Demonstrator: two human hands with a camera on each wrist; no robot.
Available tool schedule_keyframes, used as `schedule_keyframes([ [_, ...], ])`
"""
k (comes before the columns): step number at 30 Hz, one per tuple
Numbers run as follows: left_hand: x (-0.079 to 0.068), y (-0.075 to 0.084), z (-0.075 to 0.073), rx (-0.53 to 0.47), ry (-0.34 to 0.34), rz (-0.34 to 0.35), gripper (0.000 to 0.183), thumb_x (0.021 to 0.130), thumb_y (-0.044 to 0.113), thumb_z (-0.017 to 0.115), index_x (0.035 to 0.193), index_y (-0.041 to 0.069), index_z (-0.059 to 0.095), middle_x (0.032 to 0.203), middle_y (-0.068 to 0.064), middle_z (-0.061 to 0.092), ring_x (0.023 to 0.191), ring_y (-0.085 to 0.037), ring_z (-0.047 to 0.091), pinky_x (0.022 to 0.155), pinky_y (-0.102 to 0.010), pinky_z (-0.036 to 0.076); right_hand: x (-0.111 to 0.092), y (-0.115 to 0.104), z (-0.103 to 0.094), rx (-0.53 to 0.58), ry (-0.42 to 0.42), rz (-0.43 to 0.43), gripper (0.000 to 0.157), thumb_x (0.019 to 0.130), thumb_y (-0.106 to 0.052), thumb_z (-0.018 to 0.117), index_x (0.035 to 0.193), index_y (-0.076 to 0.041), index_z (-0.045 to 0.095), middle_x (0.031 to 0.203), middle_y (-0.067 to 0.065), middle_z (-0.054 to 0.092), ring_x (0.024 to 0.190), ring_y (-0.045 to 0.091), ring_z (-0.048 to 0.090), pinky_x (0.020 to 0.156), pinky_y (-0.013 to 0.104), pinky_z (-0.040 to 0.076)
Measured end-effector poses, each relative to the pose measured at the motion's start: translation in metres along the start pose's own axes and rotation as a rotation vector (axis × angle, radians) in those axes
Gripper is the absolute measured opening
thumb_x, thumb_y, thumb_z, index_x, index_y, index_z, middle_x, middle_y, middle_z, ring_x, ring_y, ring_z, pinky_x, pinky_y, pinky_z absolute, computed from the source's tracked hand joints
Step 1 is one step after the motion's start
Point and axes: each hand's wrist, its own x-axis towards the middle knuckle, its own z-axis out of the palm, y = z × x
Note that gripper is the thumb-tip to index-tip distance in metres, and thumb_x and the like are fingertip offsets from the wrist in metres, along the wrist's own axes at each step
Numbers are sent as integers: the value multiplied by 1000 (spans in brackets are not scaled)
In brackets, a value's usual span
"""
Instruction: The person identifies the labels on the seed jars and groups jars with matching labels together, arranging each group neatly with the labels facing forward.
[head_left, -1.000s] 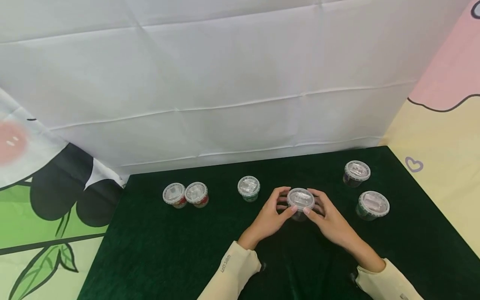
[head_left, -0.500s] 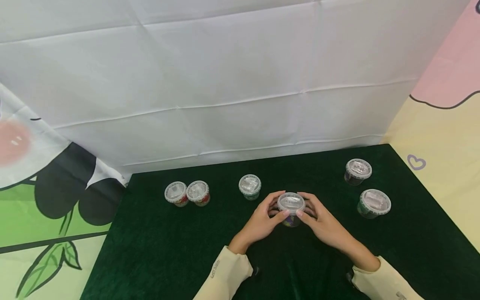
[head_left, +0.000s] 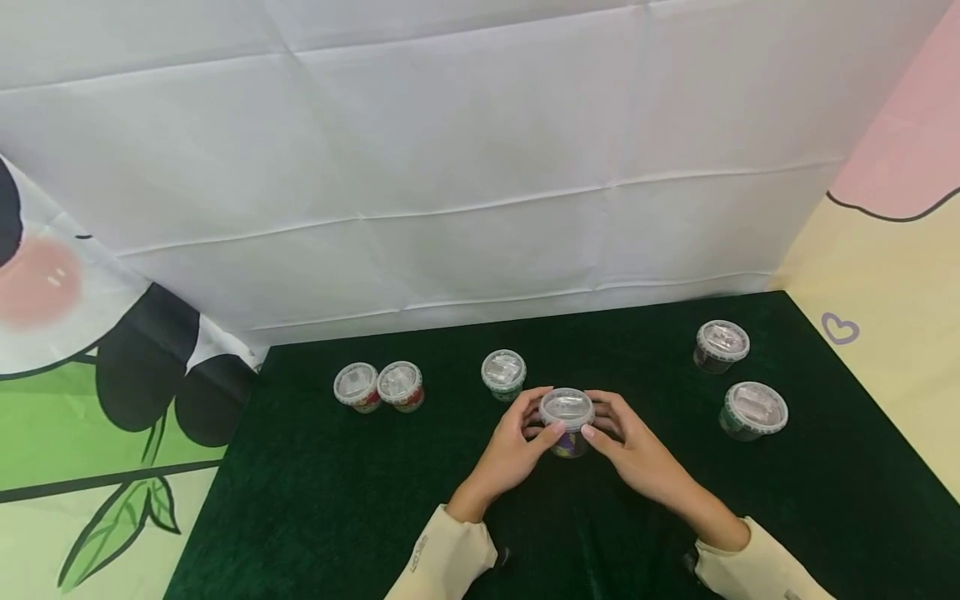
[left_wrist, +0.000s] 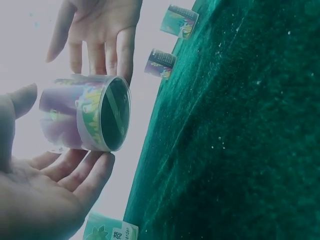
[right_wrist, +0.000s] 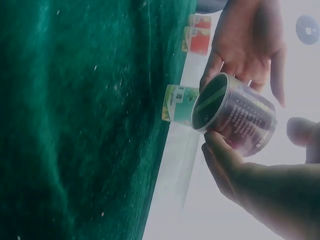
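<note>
Shifted leftward since earlier, the lidded tub (head_left: pixel 567 414) is between both hands (head_left: pixel 510 446), gripped by its sides.

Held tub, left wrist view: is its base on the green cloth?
No, the tub is clear of the green cloth, its underside showing between the left hand and right hand.

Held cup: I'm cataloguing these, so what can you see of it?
The cup is round, seemingly clear plastic and purplish, with a clear lid on. It has colourful patterning and small white print, too blurred to read. Roughly upright, it is held above the cloth by left hand and right hand at its sides.
</note>
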Motion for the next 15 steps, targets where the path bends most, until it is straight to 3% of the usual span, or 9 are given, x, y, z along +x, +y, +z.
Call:
schedule_keyframes([
  [6,-6,3,0,-19,32,-49,53,108,25,63,154,6,44,147,-15,56,134,-31,57,112,-51,48,3,-2,7,19,6,36,53,111,-18,54,156,1,33,153,29,46,143,48,47,115,61,43],
  [15,-10,5,4,-9,87,-65,53,105,25,67,150,7,45,144,-14,55,127,-28,57,108,-51,50,7,-4,15,35,22,68,52,111,-19,55,155,0,34,153,28,46,145,47,45,118,63,39],
])
